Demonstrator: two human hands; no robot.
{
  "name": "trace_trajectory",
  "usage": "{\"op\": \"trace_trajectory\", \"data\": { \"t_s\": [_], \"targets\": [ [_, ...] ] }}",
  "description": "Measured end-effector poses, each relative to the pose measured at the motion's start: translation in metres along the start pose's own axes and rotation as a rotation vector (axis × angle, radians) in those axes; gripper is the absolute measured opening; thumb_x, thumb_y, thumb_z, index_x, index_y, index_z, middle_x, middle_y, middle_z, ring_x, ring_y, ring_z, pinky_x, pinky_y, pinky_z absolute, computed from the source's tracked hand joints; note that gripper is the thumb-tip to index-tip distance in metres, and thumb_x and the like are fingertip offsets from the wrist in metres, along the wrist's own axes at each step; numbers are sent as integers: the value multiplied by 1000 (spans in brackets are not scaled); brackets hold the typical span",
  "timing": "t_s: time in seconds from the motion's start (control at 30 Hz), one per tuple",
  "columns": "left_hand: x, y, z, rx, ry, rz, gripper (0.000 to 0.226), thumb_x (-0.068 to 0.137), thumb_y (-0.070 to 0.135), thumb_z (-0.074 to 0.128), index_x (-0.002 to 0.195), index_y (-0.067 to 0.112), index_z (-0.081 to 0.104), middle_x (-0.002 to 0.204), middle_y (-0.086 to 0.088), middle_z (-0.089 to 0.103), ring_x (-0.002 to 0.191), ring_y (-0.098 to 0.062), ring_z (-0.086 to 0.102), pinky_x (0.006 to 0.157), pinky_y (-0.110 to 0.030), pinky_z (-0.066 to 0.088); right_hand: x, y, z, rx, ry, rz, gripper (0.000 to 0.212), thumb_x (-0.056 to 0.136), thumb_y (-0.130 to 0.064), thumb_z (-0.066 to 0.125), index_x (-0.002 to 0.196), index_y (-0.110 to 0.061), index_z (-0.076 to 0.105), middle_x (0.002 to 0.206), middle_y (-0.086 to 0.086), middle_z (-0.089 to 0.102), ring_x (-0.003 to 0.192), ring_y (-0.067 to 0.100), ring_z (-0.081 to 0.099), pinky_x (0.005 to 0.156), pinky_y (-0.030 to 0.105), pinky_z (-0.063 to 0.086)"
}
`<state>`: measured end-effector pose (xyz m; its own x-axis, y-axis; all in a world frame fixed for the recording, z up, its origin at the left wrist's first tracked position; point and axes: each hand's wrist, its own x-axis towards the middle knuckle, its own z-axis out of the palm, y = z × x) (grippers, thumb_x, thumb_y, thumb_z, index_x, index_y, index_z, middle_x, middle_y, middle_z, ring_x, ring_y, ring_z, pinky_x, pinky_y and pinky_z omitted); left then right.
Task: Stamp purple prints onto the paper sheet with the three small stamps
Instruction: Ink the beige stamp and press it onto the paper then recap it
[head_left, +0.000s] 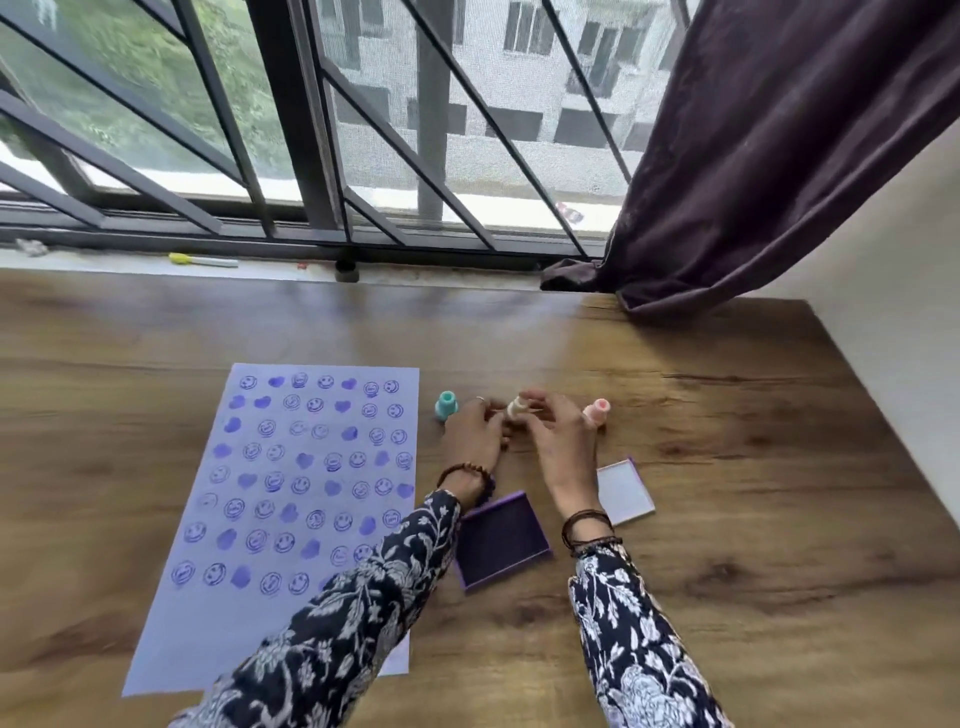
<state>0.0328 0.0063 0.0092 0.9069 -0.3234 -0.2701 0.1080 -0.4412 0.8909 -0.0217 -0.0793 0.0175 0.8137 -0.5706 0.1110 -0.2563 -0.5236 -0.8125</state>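
The paper sheet lies at the left of the wooden table, covered in rows of purple smiley and heart prints. To its right stand a teal stamp, a cream stamp and a pink stamp in a row. My left hand and my right hand meet around the cream stamp, fingers touching it. The open purple ink pad lies below my wrists, and its lid lies to the right.
The wooden table runs to a window sill with a barred window behind. A yellow-capped marker and a small dark cap sit on the sill. A dark curtain hangs at the back right.
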Motion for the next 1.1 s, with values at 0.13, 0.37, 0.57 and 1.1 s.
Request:
{"op": "trace_trajectory", "data": {
  "t_s": [0.13,0.37,0.57,1.1],
  "targets": [
    [-8,0,-15,-418,-136,-74,11,84,-2,54,88,6,62,89,-19,64,76,-17,62,67,-24,51,-5,-5,-10,277,11,147,17,76,-1,68,87,-14,67,90,13,72,68,-7,64,71,8,51],
    [-45,11,-44,-989,-396,-192,16,84,-7,51,89,2,63,72,-3,74,68,-9,70,70,-16,57,-41,-38,-38,595,-35,110,22,84,-2,59,96,-20,65,84,-3,66,76,2,67,67,14,56],
    [-62,21,-65,-896,-317,-42,10,79,-4,60,88,-1,65,64,5,74,67,-4,68,66,-11,55,-63,-66,-29,900,12,242,23,91,0,47,112,4,54,92,10,62,70,4,64,66,14,56],
    [-62,-59,-83,370,-242,431,22,86,6,49,104,0,61,110,-19,57,97,-33,58,77,-34,43,-130,-49,-17,1465,188,759,24,93,-4,37,87,-4,60,71,6,74,63,11,70,63,19,59]
  ]
}}
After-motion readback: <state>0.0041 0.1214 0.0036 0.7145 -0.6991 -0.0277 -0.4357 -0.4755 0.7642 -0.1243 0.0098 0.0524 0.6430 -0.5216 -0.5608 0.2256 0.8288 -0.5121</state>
